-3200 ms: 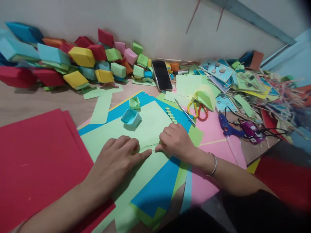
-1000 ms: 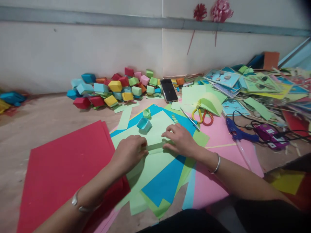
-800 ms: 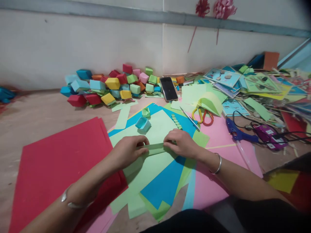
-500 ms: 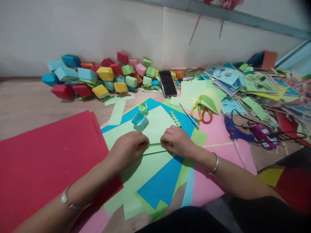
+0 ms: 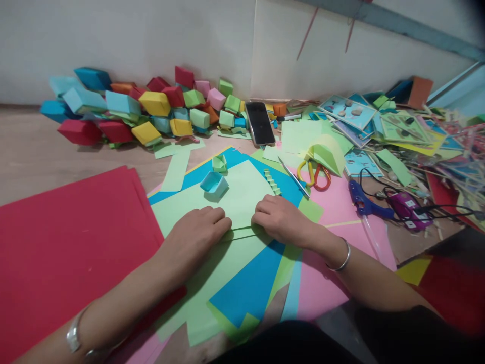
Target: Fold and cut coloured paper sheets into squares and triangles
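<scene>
A narrow light green paper strip (image 5: 241,233) lies across a light green sheet (image 5: 248,184), with a dark line along its edges. My left hand (image 5: 199,230) has its fingers curled together on the strip's left end. At the other end, my right hand (image 5: 278,220) presses down with bent fingers. Both fingertips are partly hidden. Just beyond the hands sit a small open light blue paper box (image 5: 214,185) and a smaller green folded paper piece (image 5: 219,163). A zigzag-folded green strip (image 5: 272,182) rests near my right hand.
Red sheets (image 5: 71,247) lie on the left. Many coloured paper boxes (image 5: 155,103) line the wall, beside a phone (image 5: 260,124). Scissors (image 5: 312,174), a blue glue gun (image 5: 367,202) with a cable, and piled cards (image 5: 350,112) occupy the right.
My fingers have flattened down onto the strip, where before they pinched it slightly raised. The strip now lies lower against the sheet. The view has shifted a little.
</scene>
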`<state>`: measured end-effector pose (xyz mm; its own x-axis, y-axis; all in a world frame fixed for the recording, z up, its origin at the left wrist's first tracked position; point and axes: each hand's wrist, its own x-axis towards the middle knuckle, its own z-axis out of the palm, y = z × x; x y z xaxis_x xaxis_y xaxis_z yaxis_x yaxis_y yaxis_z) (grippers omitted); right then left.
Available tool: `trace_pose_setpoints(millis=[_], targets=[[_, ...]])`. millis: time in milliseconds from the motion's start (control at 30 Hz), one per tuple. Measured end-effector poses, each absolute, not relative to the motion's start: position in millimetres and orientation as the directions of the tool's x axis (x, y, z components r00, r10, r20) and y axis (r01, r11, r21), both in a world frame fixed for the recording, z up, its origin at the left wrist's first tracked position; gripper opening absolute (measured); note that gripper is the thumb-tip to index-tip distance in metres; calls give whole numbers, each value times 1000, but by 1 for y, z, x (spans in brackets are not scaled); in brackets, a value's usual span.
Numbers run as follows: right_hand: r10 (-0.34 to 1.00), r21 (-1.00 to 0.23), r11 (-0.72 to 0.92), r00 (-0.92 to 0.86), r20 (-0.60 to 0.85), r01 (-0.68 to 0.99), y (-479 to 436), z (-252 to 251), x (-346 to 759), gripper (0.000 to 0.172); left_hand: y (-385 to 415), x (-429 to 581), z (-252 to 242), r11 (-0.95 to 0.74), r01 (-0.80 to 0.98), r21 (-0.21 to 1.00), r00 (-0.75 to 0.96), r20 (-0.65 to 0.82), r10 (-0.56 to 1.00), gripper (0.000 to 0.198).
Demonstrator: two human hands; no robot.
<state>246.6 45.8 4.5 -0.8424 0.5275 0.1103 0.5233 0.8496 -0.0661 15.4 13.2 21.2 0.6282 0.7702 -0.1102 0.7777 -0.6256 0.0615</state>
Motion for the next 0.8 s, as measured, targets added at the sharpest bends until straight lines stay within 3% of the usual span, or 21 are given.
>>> trace_pose_setpoints(millis=[267,600,800], targets=[[562,-156,824,-821,98,545,47,3,248,25,14,11,17,-591,799,111,600,-81,796,23],[481,22,863,-835,267,504,46,-3,246,28,14,17,28,-616,787,26,610,-178,772,20],[484,12,864,-837,254,503,47,-4,248,28,13,15,27,-600,799,40,595,-203,778,21]])
